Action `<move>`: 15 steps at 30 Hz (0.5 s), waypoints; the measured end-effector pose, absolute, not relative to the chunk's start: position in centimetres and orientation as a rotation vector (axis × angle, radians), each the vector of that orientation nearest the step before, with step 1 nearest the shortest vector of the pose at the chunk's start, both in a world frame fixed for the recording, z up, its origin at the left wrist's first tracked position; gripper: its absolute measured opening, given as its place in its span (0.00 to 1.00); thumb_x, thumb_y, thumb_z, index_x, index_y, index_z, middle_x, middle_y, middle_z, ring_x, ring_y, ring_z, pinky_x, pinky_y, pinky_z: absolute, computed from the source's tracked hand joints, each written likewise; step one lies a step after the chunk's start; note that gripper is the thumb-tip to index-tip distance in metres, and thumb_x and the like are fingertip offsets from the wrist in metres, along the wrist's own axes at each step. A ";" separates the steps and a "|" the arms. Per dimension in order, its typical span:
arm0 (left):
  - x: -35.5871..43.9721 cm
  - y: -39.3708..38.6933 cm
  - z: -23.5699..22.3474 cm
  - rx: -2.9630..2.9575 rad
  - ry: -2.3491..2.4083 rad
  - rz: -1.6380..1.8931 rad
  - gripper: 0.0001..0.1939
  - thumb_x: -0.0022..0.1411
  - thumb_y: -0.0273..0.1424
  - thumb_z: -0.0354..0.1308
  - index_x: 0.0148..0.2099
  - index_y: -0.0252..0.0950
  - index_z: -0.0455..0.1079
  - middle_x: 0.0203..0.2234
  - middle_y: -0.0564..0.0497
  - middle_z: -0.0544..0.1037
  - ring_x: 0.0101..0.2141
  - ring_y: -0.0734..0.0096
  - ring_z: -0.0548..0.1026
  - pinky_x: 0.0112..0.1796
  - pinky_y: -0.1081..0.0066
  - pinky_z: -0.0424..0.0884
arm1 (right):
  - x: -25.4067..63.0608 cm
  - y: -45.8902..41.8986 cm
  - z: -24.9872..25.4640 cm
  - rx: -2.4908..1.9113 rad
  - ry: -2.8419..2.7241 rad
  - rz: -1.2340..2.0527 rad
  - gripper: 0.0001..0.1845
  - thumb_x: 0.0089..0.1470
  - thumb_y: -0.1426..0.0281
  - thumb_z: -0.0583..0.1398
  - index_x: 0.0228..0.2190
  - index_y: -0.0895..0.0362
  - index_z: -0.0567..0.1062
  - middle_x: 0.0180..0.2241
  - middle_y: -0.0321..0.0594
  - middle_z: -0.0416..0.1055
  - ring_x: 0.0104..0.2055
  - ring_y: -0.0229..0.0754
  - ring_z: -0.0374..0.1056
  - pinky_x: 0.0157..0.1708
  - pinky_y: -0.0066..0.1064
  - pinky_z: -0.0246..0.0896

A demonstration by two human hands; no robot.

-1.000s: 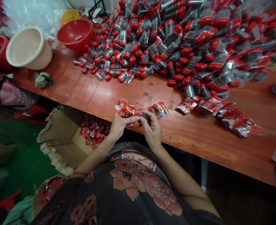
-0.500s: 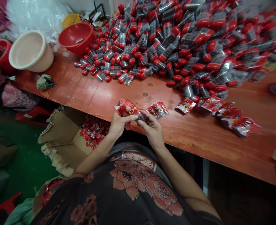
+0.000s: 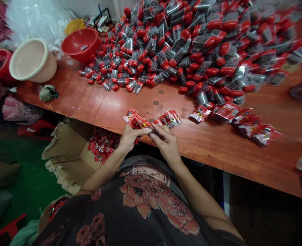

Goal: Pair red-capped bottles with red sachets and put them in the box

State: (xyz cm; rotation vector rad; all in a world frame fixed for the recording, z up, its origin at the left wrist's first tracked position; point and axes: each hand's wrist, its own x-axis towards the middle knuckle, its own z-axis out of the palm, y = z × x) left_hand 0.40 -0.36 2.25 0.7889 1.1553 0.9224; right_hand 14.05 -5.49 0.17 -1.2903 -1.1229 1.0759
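Near the table's front edge, my left hand [image 3: 129, 136] is closed on a small red printed packet [image 3: 138, 122], the thumb lying across it. The fingers of my right hand [image 3: 167, 141] pinch the packet's right end, where a dark part shows between the two thumbs. My fingers hide what exactly is there. Just beyond my hands, several more red packets [image 3: 173, 118] lie overlapping on the table. Another packet [image 3: 200, 113] lies further right, beside a row of packets [image 3: 253, 123].
A large heap of clear tubes with red caps [image 3: 140, 61] covers the back of the wooden table [image 3: 94, 102]. At the left stand a white bowl [image 3: 48, 65] and a red bowl [image 3: 71, 51]. Below the edge, an open carton [image 3: 64, 147] contains many red packets.
My fingertips have drawn slightly closer together on the packet, and it now lies flatter and lower. The whole view has shifted a little.
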 end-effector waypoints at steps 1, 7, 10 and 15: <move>0.4 -0.4 2.2 0.794 1.153 0.920 0.17 0.37 0.30 0.74 0.31 0.33 0.73 0.23 0.55 0.76 0.20 0.80 0.68 0.19 0.78 0.60 | 13.8 -5.5 -0.1 -1.266 -1.057 1.112 0.22 0.54 0.68 0.62 0.51 0.40 0.74 0.36 0.37 0.69 0.39 0.41 0.67 0.40 0.40 0.70; 1.0 -0.6 1.9 0.736 1.155 1.044 0.15 0.40 0.33 0.73 0.28 0.33 0.71 0.21 0.57 0.73 0.17 0.84 0.63 0.17 0.79 0.58 | 13.8 -5.3 -1.1 -1.164 -0.958 1.209 0.26 0.53 0.65 0.63 0.54 0.40 0.69 0.47 0.39 0.70 0.46 0.43 0.69 0.44 0.42 0.72; 1.4 -1.0 1.7 0.750 1.148 0.984 0.15 0.40 0.32 0.73 0.29 0.34 0.73 0.22 0.56 0.75 0.18 0.83 0.65 0.17 0.79 0.59 | 14.4 -5.2 -1.5 -1.173 -0.977 1.170 0.23 0.53 0.65 0.63 0.52 0.39 0.72 0.45 0.37 0.67 0.43 0.41 0.68 0.43 0.40 0.72; 1.4 -1.2 0.7 0.724 1.137 0.933 0.16 0.40 0.35 0.74 0.28 0.33 0.74 0.20 0.55 0.74 0.15 0.84 0.63 0.15 0.80 0.58 | 14.6 -5.0 -2.3 -1.192 -0.867 1.188 0.18 0.50 0.65 0.66 0.45 0.45 0.78 0.37 0.34 0.67 0.35 0.36 0.68 0.39 0.35 0.71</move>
